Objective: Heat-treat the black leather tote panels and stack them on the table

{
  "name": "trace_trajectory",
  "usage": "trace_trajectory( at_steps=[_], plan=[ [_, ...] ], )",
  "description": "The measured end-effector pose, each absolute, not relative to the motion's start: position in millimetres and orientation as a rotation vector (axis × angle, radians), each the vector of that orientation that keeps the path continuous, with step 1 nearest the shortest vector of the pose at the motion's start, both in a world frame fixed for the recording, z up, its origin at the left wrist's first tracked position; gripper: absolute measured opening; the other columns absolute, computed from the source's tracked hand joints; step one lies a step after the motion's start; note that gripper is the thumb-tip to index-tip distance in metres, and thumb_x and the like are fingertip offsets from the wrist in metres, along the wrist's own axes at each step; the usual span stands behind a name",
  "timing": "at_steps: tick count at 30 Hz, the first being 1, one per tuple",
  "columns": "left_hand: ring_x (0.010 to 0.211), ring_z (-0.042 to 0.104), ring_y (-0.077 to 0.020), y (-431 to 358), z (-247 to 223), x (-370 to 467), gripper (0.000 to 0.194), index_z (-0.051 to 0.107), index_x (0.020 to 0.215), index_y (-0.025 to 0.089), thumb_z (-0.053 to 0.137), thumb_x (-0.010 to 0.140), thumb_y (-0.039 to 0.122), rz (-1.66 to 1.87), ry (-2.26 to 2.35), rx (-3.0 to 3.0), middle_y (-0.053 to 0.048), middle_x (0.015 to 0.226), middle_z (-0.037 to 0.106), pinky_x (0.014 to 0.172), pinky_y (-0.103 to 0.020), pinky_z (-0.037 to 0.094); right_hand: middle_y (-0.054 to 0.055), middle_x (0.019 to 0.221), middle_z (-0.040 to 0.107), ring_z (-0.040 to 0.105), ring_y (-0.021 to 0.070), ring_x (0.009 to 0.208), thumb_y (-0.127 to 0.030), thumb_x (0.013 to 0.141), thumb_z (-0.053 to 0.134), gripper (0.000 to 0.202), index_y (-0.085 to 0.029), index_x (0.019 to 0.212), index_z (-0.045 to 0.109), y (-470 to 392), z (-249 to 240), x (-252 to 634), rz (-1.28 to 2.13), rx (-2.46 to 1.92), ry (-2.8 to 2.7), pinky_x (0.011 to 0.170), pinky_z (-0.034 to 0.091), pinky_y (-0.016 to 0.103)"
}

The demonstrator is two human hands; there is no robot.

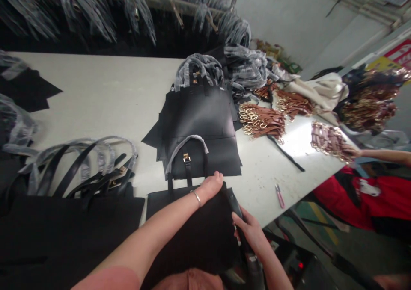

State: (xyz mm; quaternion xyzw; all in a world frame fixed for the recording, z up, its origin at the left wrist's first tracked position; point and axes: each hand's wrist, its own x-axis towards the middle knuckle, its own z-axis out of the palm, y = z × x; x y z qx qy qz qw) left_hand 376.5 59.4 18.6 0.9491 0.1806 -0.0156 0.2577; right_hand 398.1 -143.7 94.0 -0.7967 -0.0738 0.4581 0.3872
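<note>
A black bag panel (195,234) lies at the table's front edge, a handle (188,140) in clear wrap arching from its top. A strap with a gold buckle (186,158) stands up between the handle's ends. My left hand (210,186), fingers closed, is at the panel's upper right edge; its fingertips are partly hidden. My right hand (248,228) is wrapped round a long black hand tool (235,202) at the panel's right side. The tool's kind is unclear. Just beyond lies a stack of black panels (201,114) with wrapped handles.
More black panels (73,221) with handles lie at left. Brown straps with gold rings (261,121) and a pink-handled small tool (280,197) lie at right. A co-worker's hand (353,152) touches more straps. Wrapped handles (86,12) hang from a rack behind the table (105,97).
</note>
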Motion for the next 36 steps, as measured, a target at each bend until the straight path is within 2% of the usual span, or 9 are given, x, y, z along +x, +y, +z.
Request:
trace_trajectory(
  at_steps=[3,6,9,12,15,22,27,36],
  plan=[
    [0.086,0.069,-0.0203,62,21,372,0.032,0.055,0.104,0.009,0.032,0.089,-0.007,0.019,0.645,2.525,-0.015,0.096,0.064,0.077,-0.032,0.057,-0.004,0.069,0.057,0.057,0.0121,0.046,-0.053,0.082,0.061,0.064,-0.019,0.135,0.048,-145,95,400,1.186,-2.009,-0.166,0.040,0.045,0.022],
    [0.104,0.065,-0.0205,46,15,341,0.026,0.054,0.109,0.012,0.035,0.095,0.002,0.104,0.644,2.501,-0.014,0.110,0.064,0.091,-0.034,0.054,-0.005,0.068,0.056,0.057,0.0115,0.045,-0.053,0.082,0.060,0.060,-0.020,0.131,0.049,-145,97,410,1.250,-2.011,-0.173,0.039,0.044,0.021],
    [0.131,0.050,-0.0267,20,-1,297,0.030,0.050,0.124,0.011,0.044,0.095,0.009,0.261,0.431,2.551,-0.018,0.137,0.054,0.107,-0.044,0.047,-0.004,0.069,0.057,0.058,0.0113,0.044,-0.053,0.082,0.060,0.048,-0.020,0.116,0.057,-138,99,427,1.319,-2.027,-0.199,0.038,0.044,0.021],
    [0.142,0.037,-0.0264,3,-17,266,0.040,0.045,0.136,0.011,0.042,0.096,0.011,0.345,0.206,2.623,-0.016,0.146,0.048,0.113,-0.046,0.041,-0.004,0.068,0.057,0.058,0.0109,0.043,-0.051,0.082,0.063,0.040,-0.020,0.105,0.060,-122,101,446,1.371,-2.014,-0.224,0.037,0.043,0.020],
    [0.143,0.036,-0.0248,1,-20,257,0.041,0.043,0.139,0.010,0.041,0.098,0.014,0.354,0.178,2.677,-0.015,0.147,0.048,0.115,-0.045,0.039,-0.003,0.069,0.059,0.059,0.0101,0.044,-0.050,0.083,0.063,0.038,-0.020,0.105,0.061,-107,105,462,1.421,-1.989,-0.264,0.038,0.044,0.019],
    [0.130,0.050,-0.0257,-2,-12,258,0.037,0.051,0.134,0.013,0.042,0.098,0.019,0.350,0.317,2.705,-0.015,0.135,0.057,0.113,-0.044,0.040,-0.002,0.064,0.060,0.056,0.0107,0.042,-0.047,0.078,0.070,0.043,-0.016,0.107,0.065,-104,128,488,1.572,-1.982,-0.323,0.038,0.043,0.020],
    [0.131,0.048,-0.0265,-3,-13,255,0.041,0.050,0.135,0.012,0.045,0.094,0.013,0.329,0.263,2.712,-0.015,0.137,0.056,0.114,-0.046,0.034,-0.002,0.067,0.061,0.058,0.0109,0.045,-0.048,0.079,0.069,0.043,-0.018,0.110,0.064,-87,126,485,1.567,-1.957,-0.376,0.041,0.045,0.020],
    [0.122,0.052,-0.0273,1,-1,254,0.041,0.050,0.135,0.014,0.042,0.094,0.013,0.243,0.233,2.733,-0.015,0.137,0.055,0.104,-0.046,0.037,-0.001,0.064,0.061,0.060,0.0124,0.043,-0.050,0.083,0.065,0.042,-0.017,0.107,0.059,-107,125,478,1.565,-1.995,-0.230,0.039,0.045,0.020]
  ],
)
